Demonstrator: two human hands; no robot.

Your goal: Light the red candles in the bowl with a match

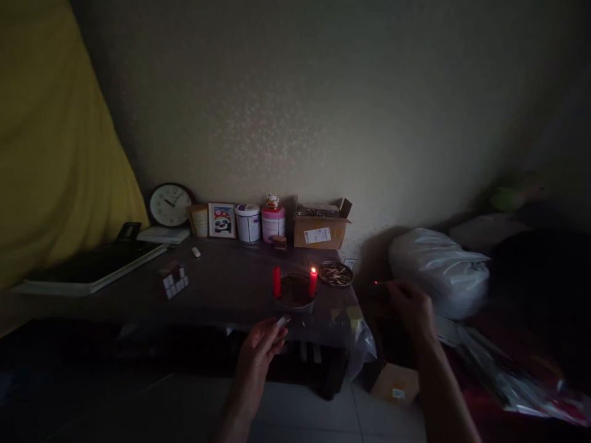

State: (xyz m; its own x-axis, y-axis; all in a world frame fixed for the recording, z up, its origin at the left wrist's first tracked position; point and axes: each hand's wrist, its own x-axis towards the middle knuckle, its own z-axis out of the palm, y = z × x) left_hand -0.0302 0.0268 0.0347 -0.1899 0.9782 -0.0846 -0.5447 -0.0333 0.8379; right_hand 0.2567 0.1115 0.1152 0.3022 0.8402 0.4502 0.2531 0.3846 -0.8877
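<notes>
My left hand (265, 341) is at the table's front edge, closed on a small whitish object (282, 322) too dim to name. To the right, past the table's corner, my right hand (410, 304) pinches a thin match (378, 283) whose tip glows red. Between my hands, a round dish (295, 306) with dark contents stands on the table. Two red candles rise upright at its sides: the left candle (277, 282) is unlit, while the right candle (313, 284) burns with a small flame. Behind it, a round tin (336, 283) holds many matchsticks.
Along the wall stand a clock (170, 205), a panda picture (222, 220), two canisters (248, 223) and an open cardboard box (319, 232). A stacked block of small white pieces (174, 283) sits left on the table (221, 301). White plastic bags (438, 271) fill the right side.
</notes>
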